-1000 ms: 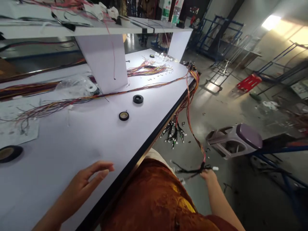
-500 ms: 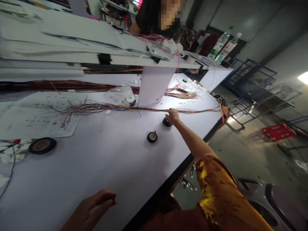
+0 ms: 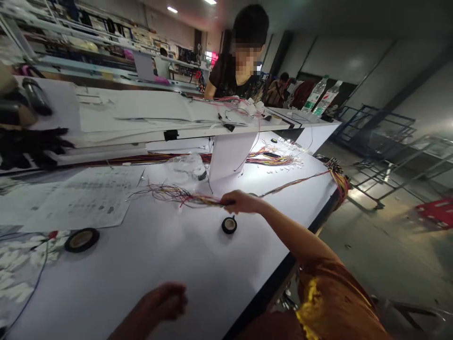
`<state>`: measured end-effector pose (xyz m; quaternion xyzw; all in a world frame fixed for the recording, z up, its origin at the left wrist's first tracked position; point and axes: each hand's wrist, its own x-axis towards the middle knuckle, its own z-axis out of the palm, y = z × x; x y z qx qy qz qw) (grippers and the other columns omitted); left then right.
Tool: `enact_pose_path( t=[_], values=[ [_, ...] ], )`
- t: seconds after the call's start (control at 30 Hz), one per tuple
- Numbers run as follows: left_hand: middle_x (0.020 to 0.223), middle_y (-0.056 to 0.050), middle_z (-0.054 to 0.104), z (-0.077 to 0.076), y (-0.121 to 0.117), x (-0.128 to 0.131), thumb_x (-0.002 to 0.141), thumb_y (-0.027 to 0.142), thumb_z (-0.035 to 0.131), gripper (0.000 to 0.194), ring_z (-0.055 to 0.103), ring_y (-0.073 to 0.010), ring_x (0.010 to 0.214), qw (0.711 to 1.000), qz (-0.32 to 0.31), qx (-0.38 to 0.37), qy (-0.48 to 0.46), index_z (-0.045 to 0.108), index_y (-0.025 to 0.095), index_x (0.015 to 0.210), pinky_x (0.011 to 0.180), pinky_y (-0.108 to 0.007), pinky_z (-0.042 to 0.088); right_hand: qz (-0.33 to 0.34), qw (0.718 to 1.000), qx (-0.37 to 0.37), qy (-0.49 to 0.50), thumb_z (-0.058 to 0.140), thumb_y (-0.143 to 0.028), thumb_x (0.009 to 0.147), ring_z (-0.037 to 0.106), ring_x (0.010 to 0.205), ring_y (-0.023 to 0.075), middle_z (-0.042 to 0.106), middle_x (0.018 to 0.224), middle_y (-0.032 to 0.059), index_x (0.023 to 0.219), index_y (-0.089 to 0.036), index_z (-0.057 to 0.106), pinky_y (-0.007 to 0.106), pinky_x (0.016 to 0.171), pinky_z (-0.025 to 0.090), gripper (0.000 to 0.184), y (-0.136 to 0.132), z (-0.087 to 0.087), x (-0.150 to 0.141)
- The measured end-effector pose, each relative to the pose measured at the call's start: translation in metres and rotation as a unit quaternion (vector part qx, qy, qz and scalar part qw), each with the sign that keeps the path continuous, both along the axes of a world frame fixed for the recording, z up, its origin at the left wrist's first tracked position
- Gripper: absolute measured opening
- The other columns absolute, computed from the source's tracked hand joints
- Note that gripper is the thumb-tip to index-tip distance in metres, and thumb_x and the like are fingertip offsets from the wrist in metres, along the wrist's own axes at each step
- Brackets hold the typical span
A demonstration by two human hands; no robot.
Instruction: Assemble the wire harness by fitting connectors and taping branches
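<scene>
Right hand (image 3: pixel 240 202) now clamped round wire bundle (image 3: pixel 207 200), only reaching over it half a second ago. Bundle's long axis crosses white table (image 3: pixel 134 264) sideways: loose ends fan leftward, rest runs right. Left hand (image 3: pixel 166 300) farther off, blurred; can't tell whether fingertips meet.

Two clear plastic bottles (image 3: pixel 314 96), on white shelf (image 3: pixel 198 134), upper right. Person in black top (image 3: pixel 226 75), upper centre, behind shelf. Blue metal rack (image 3: pixel 370 123), right. Red crate (image 3: pixel 437 212), cut off by right edge. Ceiling lamp (image 3: pixel 172 9), lit, top left of centre.
</scene>
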<state>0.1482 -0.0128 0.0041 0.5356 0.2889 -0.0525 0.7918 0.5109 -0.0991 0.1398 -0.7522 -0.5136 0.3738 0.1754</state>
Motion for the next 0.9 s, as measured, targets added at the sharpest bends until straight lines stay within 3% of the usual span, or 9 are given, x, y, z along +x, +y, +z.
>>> enact_pose_path(
  t=[0.1,0.23,0.4,0.47,0.6,0.67,0.73,0.8,0.9],
  values=[
    [0.117,-0.014,0.072,0.010,0.003,0.051,0.070,0.053,0.082,0.058,0.069,-0.0287,0.109,0.987,0.059,-0.131,-0.067,0.069,0.025,0.118,0.098,-0.044,0.050,0.070,0.972,-0.026,0.225,0.070,-0.033,0.083,0.062,0.063,0.0086,0.069,0.081,0.0003,0.109,-0.016,0.065,0.019,0.057,0.049,0.032,-0.053,-0.008,-0.050],
    [0.111,-0.006,0.075,0.041,0.002,0.080,0.084,0.031,0.072,0.048,0.070,-0.0215,0.108,0.929,0.248,-0.223,-0.162,0.061,0.029,0.130,0.102,-0.040,0.050,0.118,0.911,-0.115,0.378,0.076,-0.050,0.079,0.066,0.072,0.0103,0.071,0.091,0.0031,0.114,-0.018,0.062,0.020,0.062,0.050,0.049,-0.107,-0.060,-0.104],
    [0.074,0.000,0.073,0.061,-0.013,0.028,0.096,0.025,0.059,0.015,0.074,-0.0187,0.082,0.868,0.414,-0.240,-0.137,0.071,0.023,0.104,0.088,-0.039,0.058,-0.136,0.893,-0.041,0.428,0.068,-0.060,0.082,0.069,0.092,0.0165,0.070,0.111,0.0101,0.119,-0.019,0.061,0.029,0.079,0.056,0.056,-0.108,-0.109,-0.098],
    [0.081,-0.002,0.075,0.057,-0.027,-0.003,0.100,0.027,0.051,0.021,0.074,-0.0209,0.087,0.833,0.488,-0.236,-0.113,0.070,0.021,0.097,0.088,-0.043,0.059,-0.228,0.899,0.003,0.375,0.064,-0.056,0.085,0.070,0.085,0.0186,0.071,0.104,0.0127,0.111,-0.017,0.061,0.035,0.075,0.058,0.046,-0.085,-0.112,-0.075],
    [0.102,-0.008,0.076,0.036,-0.054,-0.048,0.105,0.035,0.036,0.039,0.072,-0.0258,0.100,0.794,0.546,-0.256,-0.075,0.069,0.018,0.097,0.090,-0.052,0.058,-0.265,0.921,0.096,0.270,0.064,-0.050,0.085,0.063,0.078,0.0107,0.067,0.097,0.0030,0.108,-0.022,0.060,0.025,0.072,0.053,0.037,-0.038,-0.113,-0.044],
    [0.105,-0.011,0.076,0.027,-0.063,-0.058,0.104,0.034,0.035,0.040,0.072,-0.0266,0.100,0.796,0.540,-0.267,-0.058,0.069,0.015,0.097,0.088,-0.051,0.059,-0.208,0.951,0.144,0.179,0.063,-0.048,0.084,0.061,0.078,0.0105,0.066,0.091,0.0013,0.108,-0.020,0.063,0.025,0.072,0.051,0.037,-0.032,-0.114,-0.046],
    [0.104,-0.012,0.075,0.021,-0.069,-0.061,0.104,0.029,0.036,0.036,0.072,-0.0251,0.097,0.802,0.536,-0.260,-0.044,0.069,0.015,0.097,0.083,-0.045,0.061,-0.089,0.978,0.149,0.115,0.063,-0.042,0.083,0.060,0.078,0.0118,0.067,0.088,0.0020,0.103,-0.017,0.068,0.027,0.074,0.049,0.032,-0.040,-0.115,-0.057],
    [0.100,-0.011,0.076,0.020,-0.072,-0.060,0.103,0.025,0.038,0.032,0.073,-0.0221,0.090,0.809,0.538,-0.235,-0.033,0.068,0.016,0.099,0.077,-0.038,0.062,0.015,0.987,0.141,0.071,0.064,-0.034,0.083,0.059,0.076,0.0124,0.068,0.089,0.0035,0.096,-0.016,0.072,0.029,0.076,0.048,0.023,-0.054,-0.116,-0.073],
    [0.098,-0.008,0.076,0.028,-0.076,-0.063,0.099,0.025,0.048,0.022,0.073,-0.0187,0.085,0.829,0.527,-0.180,-0.047,0.067,0.018,0.106,0.071,-0.031,0.061,0.075,0.984,0.160,-0.008,0.068,-0.026,0.081,0.058,0.076,0.0146,0.065,0.089,0.0050,0.092,-0.017,0.073,0.031,0.076,0.047,0.015,-0.070,-0.116,-0.097]
  ],
)
